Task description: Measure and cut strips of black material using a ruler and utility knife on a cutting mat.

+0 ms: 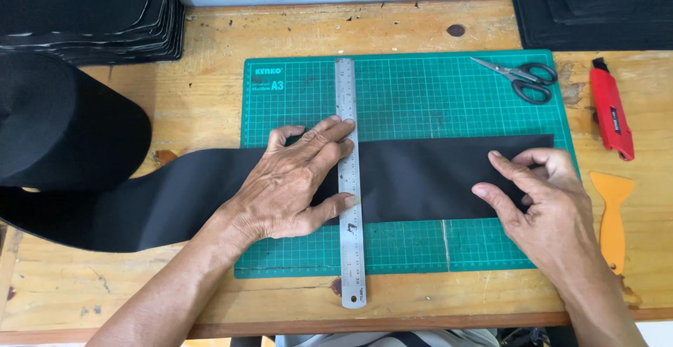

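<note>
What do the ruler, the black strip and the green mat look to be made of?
Ruler: probably steel, brushed grey sheen.
Black strip: matte, limp, likely fabric or thin foam; can't tell which.
Green mat: looks like a rubbery plastic cutting mat with a printed grid.

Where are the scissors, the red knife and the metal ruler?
scissors point(527, 77): head view, on the pivot beside the black handles.
red knife point(612, 112): head view, middle of its red body.
metal ruler point(350, 242): head view, bare lower stretch below the left hand point(294, 182).

black strip point(420, 179) partly under left hand point(294, 186); fabric stacks point(91, 10) cut by top edge; ruler point(348, 179) markings unreadable.
</note>
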